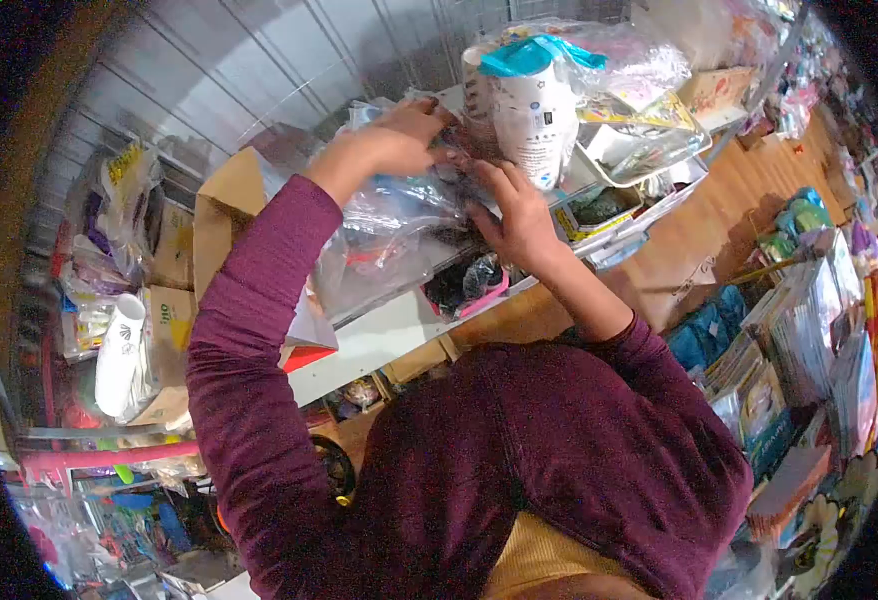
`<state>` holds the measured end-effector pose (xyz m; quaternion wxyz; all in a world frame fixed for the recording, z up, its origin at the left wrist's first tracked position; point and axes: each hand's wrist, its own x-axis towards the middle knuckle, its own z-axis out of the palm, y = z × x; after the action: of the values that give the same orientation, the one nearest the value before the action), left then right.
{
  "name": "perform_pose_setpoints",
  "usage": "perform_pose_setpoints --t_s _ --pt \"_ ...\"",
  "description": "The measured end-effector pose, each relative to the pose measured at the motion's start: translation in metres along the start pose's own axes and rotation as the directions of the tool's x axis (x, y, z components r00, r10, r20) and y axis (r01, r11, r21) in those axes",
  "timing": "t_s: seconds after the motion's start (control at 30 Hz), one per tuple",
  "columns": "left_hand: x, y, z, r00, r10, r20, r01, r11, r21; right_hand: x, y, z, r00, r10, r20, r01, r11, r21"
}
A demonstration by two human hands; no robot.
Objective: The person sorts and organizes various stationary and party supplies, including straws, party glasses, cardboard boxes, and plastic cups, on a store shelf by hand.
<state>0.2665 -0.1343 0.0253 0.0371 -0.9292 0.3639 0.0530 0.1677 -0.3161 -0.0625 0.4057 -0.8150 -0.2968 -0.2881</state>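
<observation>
The grainy view bends toward its black corners; glare flecks crinkled clear plastic bags (384, 212) behind the white shelf's (364, 340) front edge; shadows dim the ribbed grey wall (259, 70).

Plastic bags (384, 220) lie on the surface (369, 337), between a carton (227, 200) to the left and an upright package (539, 125) to the right. Trays (649, 208) sit right of the package; a box (486, 298) stands before the bags. Farther right, across the floor (674, 285), stand packets (809, 310).
</observation>
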Motion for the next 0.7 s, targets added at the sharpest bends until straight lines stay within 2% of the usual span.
perform_pose_setpoints --t_s 0.13,0.23,0.3,0.37,0.43,0.47,0.5,0.57,0.63,0.7 --pt "0.004 0.007 0.009 0.996 -0.084 0.024 0.083 0.996 0.040 -0.004 0.020 0.004 0.998 -0.050 0.024 0.052 0.997 -0.062" --pt "0.004 0.003 0.007 0.999 -0.049 0.006 0.048 0.997 0.061 -0.009 0.030 0.013 0.995 -0.059 0.079 0.068 0.991 -0.113" --pt "0.003 -0.003 0.000 1.000 0.015 -0.001 -0.015 1.000 -0.018 -0.008 0.027 0.012 0.998 -0.044 0.035 0.047 0.993 -0.105" --pt "0.006 -0.018 -0.001 1.000 0.021 0.008 -0.020 1.000 -0.001 -0.005 0.011 0.002 0.999 -0.048 0.001 0.048 0.997 -0.059" --pt "0.000 -0.028 -0.019 0.940 0.332 -0.083 -0.306 0.923 0.235 -0.004 -0.004 -0.011 0.976 -0.148 -0.158 0.143 0.989 -0.046" --pt "-0.016 -0.006 -0.042 0.982 0.125 -0.139 -0.121 0.992 0.036 -0.004 -0.011 -0.016 0.955 -0.213 -0.208 0.207 0.977 -0.053" --pt "-0.026 -0.001 -0.052 0.984 0.114 -0.135 -0.111 0.993 0.028 -0.010 -0.015 -0.016 0.957 -0.210 -0.200 0.206 0.978 -0.042" --pt "-0.039 0.004 -0.064 0.988 0.120 -0.093 -0.119 0.993 0.014 -0.020 -0.021 -0.016 0.957 -0.284 0.052 0.285 0.958 -0.012" --pt "-0.050 0.013 -0.065 0.992 0.101 -0.077 -0.101 0.995 0.011 -0.026 -0.021 0.005 0.944 -0.319 0.080 0.321 0.947 -0.014" --pt "-0.058 0.018 -0.059 0.975 0.181 -0.130 -0.171 0.982 0.081 -0.033 -0.017 0.021 0.965 -0.120 0.233 0.176 0.955 -0.238"
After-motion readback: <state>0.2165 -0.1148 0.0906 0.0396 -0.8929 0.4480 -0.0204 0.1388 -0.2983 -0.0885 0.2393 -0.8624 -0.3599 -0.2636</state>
